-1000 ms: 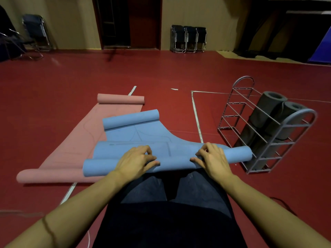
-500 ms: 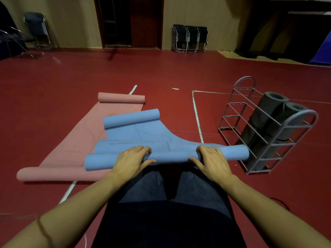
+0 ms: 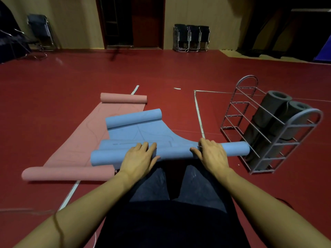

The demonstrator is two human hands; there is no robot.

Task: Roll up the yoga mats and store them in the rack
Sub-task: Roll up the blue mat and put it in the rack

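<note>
— Both hands are laid palm-down on the rolled near end of the pale blue foam yoga mat [image 3: 143, 133]: the left hand [image 3: 138, 158] with fingers spread flat over the roll, the right hand [image 3: 212, 154] likewise, nothing being clasped.

— What is hidden?

— The middle of the roll is covered by the hands, and its underside is not seen. The far end is curled too. Faint lines are printed on the flat stretch, too dim to be read.

— And where is it placed?

— It is spread partly over the pink foam yoga mat [image 3: 75, 145] on the dark red floor [image 3: 53, 97], beside the grey wire rack [image 3: 275, 140], where dark grey rolled mats [image 3: 272, 108] are stored.
</note>
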